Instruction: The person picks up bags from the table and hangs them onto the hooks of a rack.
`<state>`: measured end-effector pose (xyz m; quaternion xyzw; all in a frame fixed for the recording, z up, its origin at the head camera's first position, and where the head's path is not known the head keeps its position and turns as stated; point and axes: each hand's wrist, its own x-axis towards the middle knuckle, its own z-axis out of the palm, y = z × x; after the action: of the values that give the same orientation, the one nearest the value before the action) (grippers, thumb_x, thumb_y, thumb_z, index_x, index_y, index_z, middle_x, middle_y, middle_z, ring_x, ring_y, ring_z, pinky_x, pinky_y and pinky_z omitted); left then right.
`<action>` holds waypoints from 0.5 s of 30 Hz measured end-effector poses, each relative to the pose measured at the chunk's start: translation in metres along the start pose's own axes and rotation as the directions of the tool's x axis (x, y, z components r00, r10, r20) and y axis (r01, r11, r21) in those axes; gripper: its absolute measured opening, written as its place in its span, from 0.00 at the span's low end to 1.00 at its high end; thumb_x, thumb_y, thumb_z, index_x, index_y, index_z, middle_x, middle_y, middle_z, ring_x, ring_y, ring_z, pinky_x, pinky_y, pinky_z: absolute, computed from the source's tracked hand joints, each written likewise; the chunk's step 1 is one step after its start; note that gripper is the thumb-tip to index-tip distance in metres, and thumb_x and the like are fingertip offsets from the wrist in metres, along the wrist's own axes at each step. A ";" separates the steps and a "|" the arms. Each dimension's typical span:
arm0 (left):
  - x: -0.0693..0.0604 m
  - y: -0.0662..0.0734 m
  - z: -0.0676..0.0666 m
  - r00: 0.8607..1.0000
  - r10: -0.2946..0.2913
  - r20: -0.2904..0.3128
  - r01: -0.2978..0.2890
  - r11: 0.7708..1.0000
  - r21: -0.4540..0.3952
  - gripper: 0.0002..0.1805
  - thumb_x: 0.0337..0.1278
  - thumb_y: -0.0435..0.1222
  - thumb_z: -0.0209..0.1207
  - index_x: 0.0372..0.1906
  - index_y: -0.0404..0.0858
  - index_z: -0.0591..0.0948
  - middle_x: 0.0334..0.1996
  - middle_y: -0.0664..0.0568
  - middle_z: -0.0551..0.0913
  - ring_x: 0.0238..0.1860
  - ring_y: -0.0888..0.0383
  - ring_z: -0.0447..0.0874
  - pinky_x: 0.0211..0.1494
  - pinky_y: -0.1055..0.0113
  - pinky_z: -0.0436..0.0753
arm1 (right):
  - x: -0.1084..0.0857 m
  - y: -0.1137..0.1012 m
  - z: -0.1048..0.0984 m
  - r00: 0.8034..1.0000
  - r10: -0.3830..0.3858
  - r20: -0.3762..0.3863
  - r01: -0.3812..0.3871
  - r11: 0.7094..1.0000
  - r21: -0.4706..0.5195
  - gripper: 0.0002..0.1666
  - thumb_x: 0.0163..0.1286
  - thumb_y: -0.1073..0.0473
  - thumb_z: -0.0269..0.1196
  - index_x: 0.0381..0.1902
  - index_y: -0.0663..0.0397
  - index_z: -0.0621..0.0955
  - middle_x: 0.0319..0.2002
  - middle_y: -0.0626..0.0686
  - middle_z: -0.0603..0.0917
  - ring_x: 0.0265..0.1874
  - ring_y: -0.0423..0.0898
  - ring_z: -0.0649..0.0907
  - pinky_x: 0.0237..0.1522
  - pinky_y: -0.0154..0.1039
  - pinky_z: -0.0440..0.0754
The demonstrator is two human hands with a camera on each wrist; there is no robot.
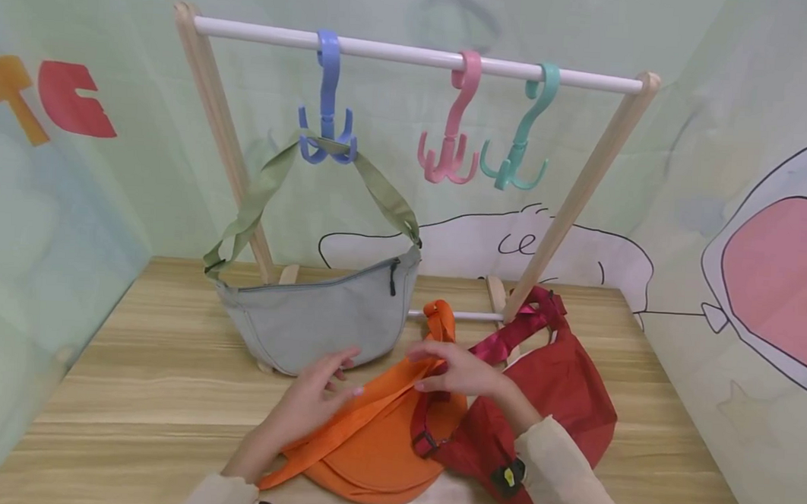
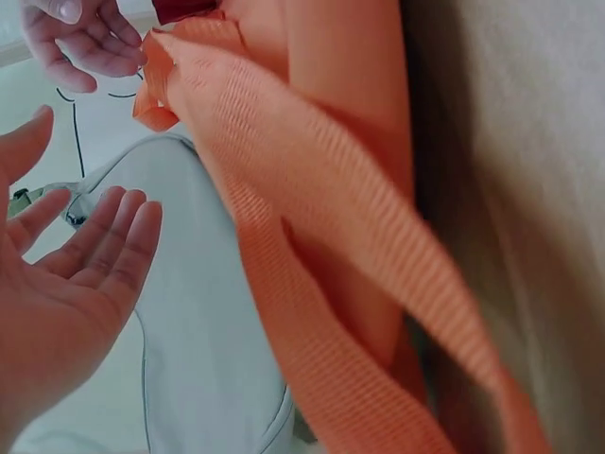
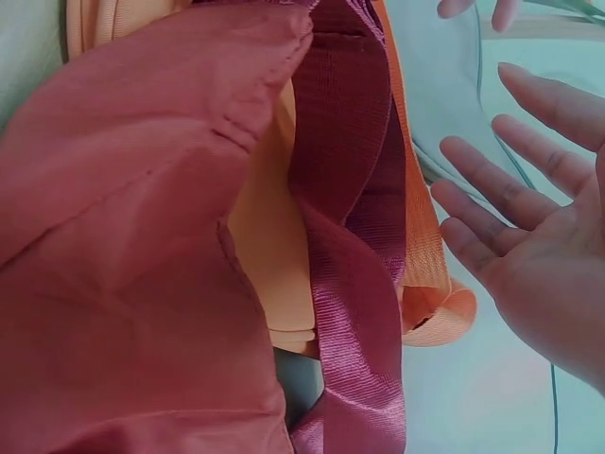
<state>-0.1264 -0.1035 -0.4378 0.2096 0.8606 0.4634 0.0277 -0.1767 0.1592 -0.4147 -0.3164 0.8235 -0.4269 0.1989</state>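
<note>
Evidently, the work in hand is the orange bag, which lies on the table below and between the two hands, its body toward the near side. Its orange strap runs from near left to far right, ending in a curled loop beyond the right hand. Both hands are apart, fingers loosely spread and clamped on nothing — the left hand over the strap's left side, the right one by its far end; whether the right fingertips brush the webbing, I cannot tell. To handle it well, I would pinch both bands of the strap together and straighten the twist before any weight comes on it. Mind the right side — the red strap of the red bag overlaps the orange one's right part, so ease that aside first, or both could drag together. Keeping the left hand low should spare the grey bag, just beyond it.
</note>
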 end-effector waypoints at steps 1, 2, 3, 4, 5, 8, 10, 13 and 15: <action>0.000 0.000 0.001 1.000 0.011 0.007 -0.011 1.000 -0.002 0.29 0.56 0.40 0.60 0.61 0.33 0.68 0.47 0.43 0.75 0.44 0.49 0.74 0.44 0.57 0.76 | 0.000 0.001 0.000 1.000 0.000 0.001 0.000 1.000 0.000 0.26 0.58 0.63 0.65 0.54 0.66 0.72 0.50 0.60 0.78 0.52 0.52 0.75 0.55 0.51 0.69; -0.001 -0.001 0.003 1.000 0.020 0.014 -0.020 1.000 -0.004 0.29 0.56 0.40 0.60 0.61 0.33 0.68 0.46 0.43 0.76 0.44 0.49 0.74 0.43 0.57 0.77 | 0.000 0.001 0.001 1.000 0.003 0.001 -0.003 1.000 0.002 0.26 0.58 0.63 0.65 0.54 0.65 0.73 0.50 0.59 0.78 0.52 0.52 0.75 0.55 0.50 0.69; -0.001 -0.001 0.004 0.999 0.026 0.022 -0.026 1.000 -0.003 0.29 0.56 0.40 0.60 0.60 0.33 0.69 0.46 0.43 0.76 0.44 0.49 0.74 0.43 0.58 0.77 | 0.000 0.001 0.001 1.000 0.005 0.000 -0.005 1.000 0.000 0.26 0.58 0.63 0.65 0.54 0.65 0.73 0.50 0.59 0.78 0.52 0.52 0.75 0.55 0.50 0.69; -0.001 -0.001 0.005 0.999 0.032 0.030 -0.032 0.999 -0.008 0.28 0.56 0.40 0.60 0.60 0.32 0.69 0.46 0.43 0.76 0.44 0.49 0.74 0.43 0.58 0.77 | 0.000 0.002 0.002 1.000 0.005 0.001 -0.005 1.000 -0.002 0.26 0.58 0.63 0.65 0.54 0.64 0.73 0.50 0.58 0.78 0.52 0.51 0.75 0.55 0.50 0.69; -0.002 -0.002 0.007 0.999 0.036 0.038 -0.036 0.999 -0.010 0.28 0.56 0.40 0.60 0.59 0.32 0.69 0.45 0.43 0.76 0.44 0.49 0.74 0.43 0.59 0.77 | 0.000 0.003 0.002 1.000 0.007 0.000 -0.007 1.000 -0.004 0.26 0.58 0.63 0.65 0.54 0.64 0.73 0.50 0.58 0.78 0.52 0.51 0.75 0.55 0.50 0.68; -0.004 -0.003 0.010 0.998 0.033 0.057 -0.032 0.999 -0.004 0.28 0.55 0.41 0.60 0.59 0.33 0.70 0.44 0.46 0.76 0.44 0.51 0.75 0.44 0.59 0.77 | -0.001 0.004 0.004 1.000 0.014 -0.007 -0.014 1.000 -0.022 0.25 0.58 0.62 0.65 0.53 0.63 0.74 0.49 0.57 0.79 0.51 0.50 0.75 0.54 0.50 0.69; -0.005 -0.004 0.013 0.997 0.031 0.067 -0.031 0.999 -0.011 0.27 0.55 0.41 0.61 0.58 0.33 0.70 0.44 0.47 0.76 0.44 0.52 0.76 0.45 0.58 0.76 | -0.001 0.006 0.005 1.000 0.017 -0.011 -0.018 0.999 -0.034 0.25 0.58 0.61 0.66 0.53 0.62 0.75 0.48 0.56 0.79 0.50 0.50 0.75 0.54 0.49 0.69; -0.006 -0.005 0.016 0.996 0.045 0.080 -0.043 0.999 -0.022 0.26 0.55 0.40 0.61 0.57 0.34 0.71 0.44 0.47 0.77 0.44 0.52 0.76 0.46 0.57 0.76 | -0.002 0.007 0.007 1.000 0.023 -0.016 -0.023 0.999 -0.048 0.24 0.58 0.60 0.66 0.52 0.61 0.75 0.48 0.54 0.78 0.49 0.50 0.75 0.54 0.48 0.70; -0.006 -0.005 0.017 0.994 0.063 0.088 -0.061 0.998 -0.032 0.26 0.55 0.40 0.61 0.57 0.33 0.71 0.44 0.46 0.77 0.44 0.51 0.77 0.47 0.57 0.76 | -0.002 0.009 0.008 1.000 0.021 -0.016 -0.022 0.998 -0.055 0.24 0.58 0.60 0.66 0.52 0.61 0.75 0.48 0.54 0.78 0.49 0.50 0.75 0.54 0.48 0.69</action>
<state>-0.1180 -0.0946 -0.4526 0.2562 0.8447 0.4667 0.0549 -0.1733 0.1602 -0.4260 -0.3095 0.8399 -0.4041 0.1883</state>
